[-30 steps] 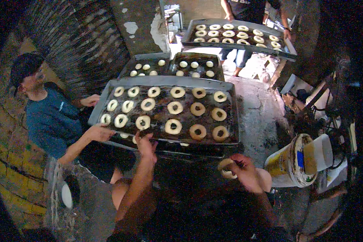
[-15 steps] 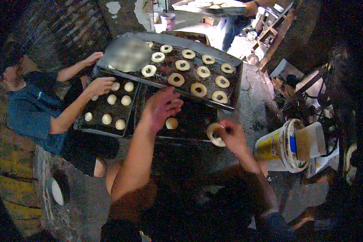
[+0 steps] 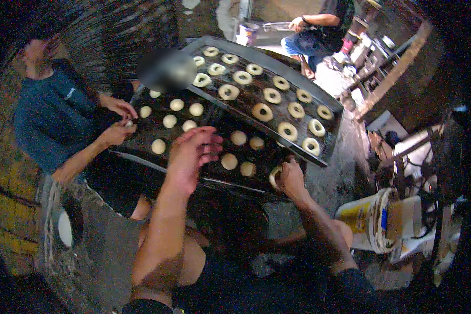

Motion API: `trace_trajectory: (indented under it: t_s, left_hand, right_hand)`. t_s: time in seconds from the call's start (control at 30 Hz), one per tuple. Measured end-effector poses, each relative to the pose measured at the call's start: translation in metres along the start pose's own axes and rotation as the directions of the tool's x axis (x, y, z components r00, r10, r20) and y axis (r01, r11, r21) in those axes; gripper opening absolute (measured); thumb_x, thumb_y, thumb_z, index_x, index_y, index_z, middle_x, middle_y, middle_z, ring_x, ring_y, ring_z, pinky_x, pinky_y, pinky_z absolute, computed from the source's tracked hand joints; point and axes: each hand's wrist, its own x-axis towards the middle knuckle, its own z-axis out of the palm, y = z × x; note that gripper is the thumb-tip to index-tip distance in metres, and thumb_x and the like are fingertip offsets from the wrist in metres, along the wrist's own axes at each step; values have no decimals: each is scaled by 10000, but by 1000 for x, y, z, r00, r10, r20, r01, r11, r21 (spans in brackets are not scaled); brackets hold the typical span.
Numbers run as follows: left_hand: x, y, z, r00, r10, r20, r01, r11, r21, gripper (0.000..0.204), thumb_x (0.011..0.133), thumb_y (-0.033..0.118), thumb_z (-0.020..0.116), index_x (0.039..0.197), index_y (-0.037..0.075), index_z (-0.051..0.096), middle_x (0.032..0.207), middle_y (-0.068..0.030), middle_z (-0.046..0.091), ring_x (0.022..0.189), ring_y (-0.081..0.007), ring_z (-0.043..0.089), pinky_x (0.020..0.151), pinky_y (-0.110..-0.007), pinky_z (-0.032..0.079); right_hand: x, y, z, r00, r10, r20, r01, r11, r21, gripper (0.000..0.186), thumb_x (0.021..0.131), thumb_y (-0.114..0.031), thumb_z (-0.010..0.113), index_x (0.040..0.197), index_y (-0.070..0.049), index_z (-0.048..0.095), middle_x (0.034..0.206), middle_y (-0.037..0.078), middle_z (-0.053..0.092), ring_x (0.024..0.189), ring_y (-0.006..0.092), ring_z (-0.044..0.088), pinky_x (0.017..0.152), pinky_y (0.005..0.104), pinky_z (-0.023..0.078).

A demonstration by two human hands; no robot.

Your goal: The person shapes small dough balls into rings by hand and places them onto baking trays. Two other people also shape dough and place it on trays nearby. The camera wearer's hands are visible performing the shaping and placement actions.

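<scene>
My left hand (image 3: 193, 157) hovers, fingers apart, above the lower trays, holding nothing. At the right end of the lower right tray (image 3: 214, 177), my right hand (image 3: 293, 177) grips a dough ring (image 3: 275, 179). That tray carries several pale dough balls (image 3: 228, 161). Beside it on the left lies another dark tray (image 3: 136, 134) with several dough balls (image 3: 169, 121). A large tray (image 3: 336, 137) of dough rings (image 3: 262, 112) rests across the back over the lower trays, its near edge just beyond my right hand.
A co-worker (image 3: 49, 115) at left has both hands at the left tray. Another person (image 3: 319, 31) crouches at the back, near a small bucket (image 3: 247, 35). A large bucket (image 3: 366, 220) stands at my right, below cluttered metal items (image 3: 395, 149). A white oval object (image 3: 64, 228) lies lower left.
The large ring tray has moved back, exposing the lower trays. My left hand has let go of it. The co-worker's hands have lowered to the left tray. The back person's tray is no longer visible.
</scene>
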Motion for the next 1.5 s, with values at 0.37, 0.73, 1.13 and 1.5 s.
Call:
trace_trajectory:
  t_s: [0.37, 0.73, 1.13, 1.5]
  left_hand:
    - [26, -63, 5, 980, 82, 179, -146, 912, 383, 240, 898, 242, 681, 1049, 56, 667, 897, -40, 706, 765, -113, 656, 635, -303, 533]
    - [-20, -79, 111, 792, 129, 596, -168, 986, 10, 483, 832, 142, 764, 1256, -20, 602, 1092, -69, 697, 971, -158, 664, 863, -315, 550]
    - [-58, -92, 154, 858, 185, 480, -279, 951, 133, 372, 791, 25, 662, 1159, 21, 608, 1019, -76, 687, 904, -156, 663, 769, -313, 535]
    - [-29, -106, 129, 753, 574, 321, -642, 533, 552, 675, 706, 29, 694, 1336, 81, 459, 786, -99, 609, 792, -216, 650, 699, -350, 515]
  right_hand:
    - [31, -46, 60, 984, -117, 136, 29, 850, 526, 420, 760, -268, 766, 1092, -48, 633, 964, 180, 691, 910, 332, 675, 758, 441, 516]
    - [-45, -79, -181, 967, 255, 9, -27, 66, 997, 572, 847, -34, 695, 1366, -64, 457, 1028, 112, 658, 920, 179, 639, 785, 321, 523]
    - [-98, -59, -192, 928, 346, -136, 50, 246, 968, 613, 787, -58, 760, 1341, 10, 505, 912, 66, 666, 854, 143, 611, 755, 289, 494]
    - [-93, -61, -188, 949, 307, 77, -197, 382, 903, 490, 756, -292, 717, 1122, 22, 634, 1025, 97, 663, 969, 207, 626, 896, 348, 480]
